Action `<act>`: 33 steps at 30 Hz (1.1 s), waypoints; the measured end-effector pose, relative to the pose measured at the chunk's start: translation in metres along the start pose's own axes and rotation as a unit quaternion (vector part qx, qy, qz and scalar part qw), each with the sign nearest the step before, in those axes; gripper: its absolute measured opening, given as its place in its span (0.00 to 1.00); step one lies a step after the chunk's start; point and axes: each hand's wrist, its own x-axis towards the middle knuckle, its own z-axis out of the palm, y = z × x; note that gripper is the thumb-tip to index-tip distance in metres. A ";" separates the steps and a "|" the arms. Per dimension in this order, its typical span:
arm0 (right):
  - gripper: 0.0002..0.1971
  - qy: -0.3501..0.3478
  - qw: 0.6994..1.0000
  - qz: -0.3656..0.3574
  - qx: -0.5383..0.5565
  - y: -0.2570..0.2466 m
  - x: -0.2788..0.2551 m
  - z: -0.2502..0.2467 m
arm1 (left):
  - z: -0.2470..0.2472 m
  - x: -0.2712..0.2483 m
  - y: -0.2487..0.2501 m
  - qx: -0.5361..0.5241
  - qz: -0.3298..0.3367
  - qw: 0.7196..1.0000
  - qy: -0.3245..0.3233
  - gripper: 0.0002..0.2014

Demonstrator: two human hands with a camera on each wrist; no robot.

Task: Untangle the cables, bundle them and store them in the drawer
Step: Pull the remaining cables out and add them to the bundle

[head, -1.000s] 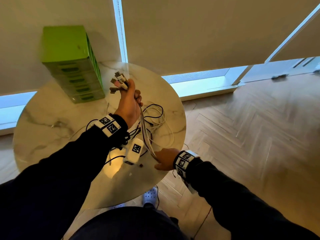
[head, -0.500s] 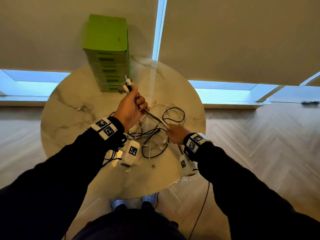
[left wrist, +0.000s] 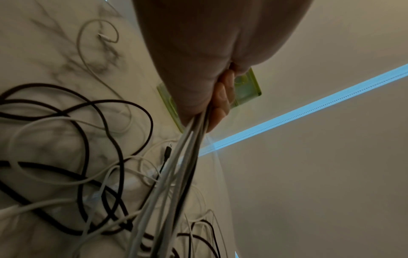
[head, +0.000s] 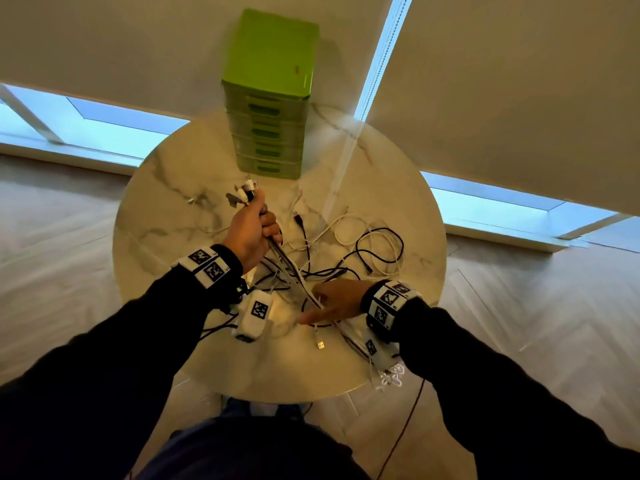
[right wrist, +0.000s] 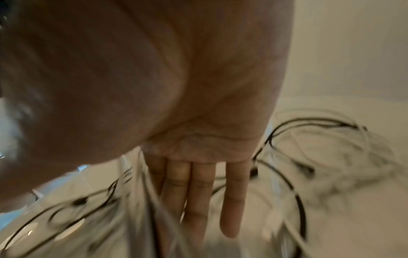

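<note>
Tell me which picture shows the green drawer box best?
The head view. There the green drawer box stands whole at the table's far edge, its stacked drawer fronts visible. The left wrist view shows only a sliver behind the left hand. The right wrist view doesn't show it.

No legible text, brand, number or label is found in any view. The only signs present are black-and-white square code markers: two on the left wrist band (head: 207, 266), several on the right wrist band (head: 389, 301), one on the white camera unit under the left wrist (head: 259, 310), and one on the unit under the right wrist (head: 371, 347). A small red mark on the green drawer unit (head: 296, 68) is too small to read.
</note>
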 end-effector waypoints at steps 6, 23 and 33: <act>0.24 0.253 0.962 0.023 0.096 0.026 0.043 -0.069 | -0.001 0.012 0.006 0.037 0.009 0.999 0.009 0.22; 0.12 0.197 0.974 0.087 0.074 0.039 0.151 -0.065 | -0.038 0.024 -0.011 0.083 -0.024 0.996 -0.020 0.20; 0.11 0.422 0.788 -0.078 0.441 0.016 0.058 -0.129 | -0.026 0.027 -0.026 0.093 0.031 0.995 0.026 0.17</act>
